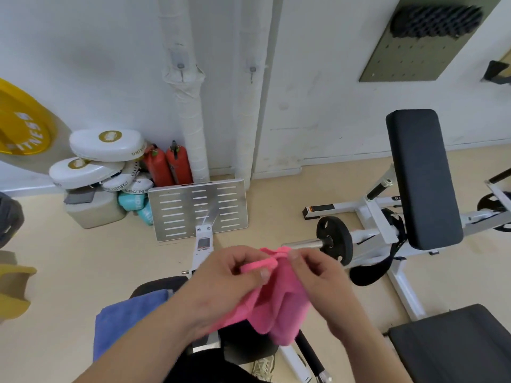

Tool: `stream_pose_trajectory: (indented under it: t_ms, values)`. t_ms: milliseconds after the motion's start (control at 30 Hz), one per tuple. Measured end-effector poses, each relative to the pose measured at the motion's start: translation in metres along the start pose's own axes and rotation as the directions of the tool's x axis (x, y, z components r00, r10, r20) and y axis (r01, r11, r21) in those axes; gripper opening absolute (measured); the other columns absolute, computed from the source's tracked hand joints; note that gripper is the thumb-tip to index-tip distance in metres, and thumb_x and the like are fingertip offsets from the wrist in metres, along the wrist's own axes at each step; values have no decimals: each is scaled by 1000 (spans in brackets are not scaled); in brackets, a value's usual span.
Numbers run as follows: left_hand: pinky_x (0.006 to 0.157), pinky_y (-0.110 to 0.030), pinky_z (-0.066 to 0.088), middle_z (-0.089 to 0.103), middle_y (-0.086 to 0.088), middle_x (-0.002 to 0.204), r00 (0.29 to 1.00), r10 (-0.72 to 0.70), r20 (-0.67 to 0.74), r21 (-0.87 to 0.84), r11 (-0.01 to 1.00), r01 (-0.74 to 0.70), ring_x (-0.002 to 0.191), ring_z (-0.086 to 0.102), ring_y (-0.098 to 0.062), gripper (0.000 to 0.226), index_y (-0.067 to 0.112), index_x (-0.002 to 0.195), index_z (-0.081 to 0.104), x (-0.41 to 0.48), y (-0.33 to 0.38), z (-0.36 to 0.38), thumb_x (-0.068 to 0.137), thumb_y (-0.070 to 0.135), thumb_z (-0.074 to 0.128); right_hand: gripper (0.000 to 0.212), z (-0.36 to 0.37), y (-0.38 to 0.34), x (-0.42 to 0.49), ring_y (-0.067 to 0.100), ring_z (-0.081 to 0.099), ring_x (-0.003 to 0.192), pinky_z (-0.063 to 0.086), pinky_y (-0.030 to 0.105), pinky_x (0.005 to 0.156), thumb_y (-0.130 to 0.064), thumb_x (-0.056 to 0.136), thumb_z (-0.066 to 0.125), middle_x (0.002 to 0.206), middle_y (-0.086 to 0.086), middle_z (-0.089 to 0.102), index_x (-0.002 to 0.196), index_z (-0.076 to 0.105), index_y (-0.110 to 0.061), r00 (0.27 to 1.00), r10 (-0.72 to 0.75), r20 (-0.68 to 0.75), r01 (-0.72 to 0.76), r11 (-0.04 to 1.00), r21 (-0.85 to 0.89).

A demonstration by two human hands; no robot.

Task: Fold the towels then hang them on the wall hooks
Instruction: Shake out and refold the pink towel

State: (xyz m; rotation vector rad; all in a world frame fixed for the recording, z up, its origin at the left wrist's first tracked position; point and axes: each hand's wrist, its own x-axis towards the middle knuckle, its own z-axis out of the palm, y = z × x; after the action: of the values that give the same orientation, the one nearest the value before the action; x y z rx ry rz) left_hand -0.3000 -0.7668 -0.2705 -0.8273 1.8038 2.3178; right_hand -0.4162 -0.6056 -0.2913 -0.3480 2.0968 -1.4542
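Hooks [180, 66] sit on the wall; left grip [221, 286] and right grip [318, 277] pinch the pink towel [276, 308], blue towel [124, 319] draped below.

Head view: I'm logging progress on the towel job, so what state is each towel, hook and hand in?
Pink terry towel: bunched, held up in both hands, not hung.
Blue terry towel: lying on the dark seat pad, in neither hand.
Left wall hook: bare.
Right wall hook: bare.
Left hand: pinches the pink towel's top edge.
Right hand: pinches the same edge.
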Motion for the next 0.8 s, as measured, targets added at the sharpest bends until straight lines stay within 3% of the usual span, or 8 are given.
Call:
stream_pose_trajectory:
  t_ms: [100,200,267,333,400,467,600,800]
  values:
    - [91,-17,53,78,4,102,993,81,-88,177,982,-65,99,71,-6,23,22,102,80,-6,-5,6,95,5,67,24,17,-8,-8,9,73,87,57,22,79,-19,103,59,88,-2,81,95,82,-21,991,-90,95,88,996,23]
    - [93,-17,52,76,16,107,974,190,-126,303,942,-145,106,70,-2,33,33,106,79,-14,-5,-5,92,5,71,21,15,-11,-10,7,71,84,54,20,78,-21,101,62,85,-7,79,93,81,-25,982,-152,116,160,985,-59]
    - [88,-17,53,75,21,98,965,224,-136,348,923,-166,96,71,1,45,38,115,73,-16,-7,-13,87,2,73,17,11,-14,-12,4,69,80,51,18,75,-23,99,65,83,-7,77,91,80,-25,967,-177,181,204,969,-139]
    - [81,-17,52,72,18,90,957,254,-141,416,892,-175,84,68,1,52,43,122,67,-15,-10,-16,87,5,73,19,12,-22,-15,8,67,77,50,21,72,-24,100,65,80,-5,75,88,79,-21,936,-185,299,247,951,-185]
    - [82,-14,50,69,15,92,936,339,-98,545,805,-235,88,66,0,41,42,118,70,-14,-14,-17,90,12,71,23,16,-30,-17,5,66,73,48,17,70,-24,101,63,77,-7,74,84,78,-19,910,-170,379,259,945,-200]
    - [78,-8,43,66,13,91,910,407,-74,631,726,-274,91,63,-2,25,38,103,75,-13,-16,-19,91,17,71,24,18,-33,-15,1,65,72,45,12,70,-26,100,65,72,-11,73,81,78,-22,913,-152,380,258,934,-248]
    - [76,-5,39,64,13,88,882,448,-143,646,718,-259,92,60,0,18,30,93,77,-17,-15,-25,91,13,71,16,9,-23,-7,5,64,70,49,23,66,-37,97,66,73,-10,72,84,76,-36,945,-78,316,214,880,-424]
    - [75,-2,42,70,17,93,807,433,-402,569,808,-151,91,61,7,18,33,93,73,-12,-7,-46,92,15,71,22,-23,1,-1,5,68,79,57,35,78,-27,98,59,84,-14,75,91,73,-42,971,36,237,100,836,-539]
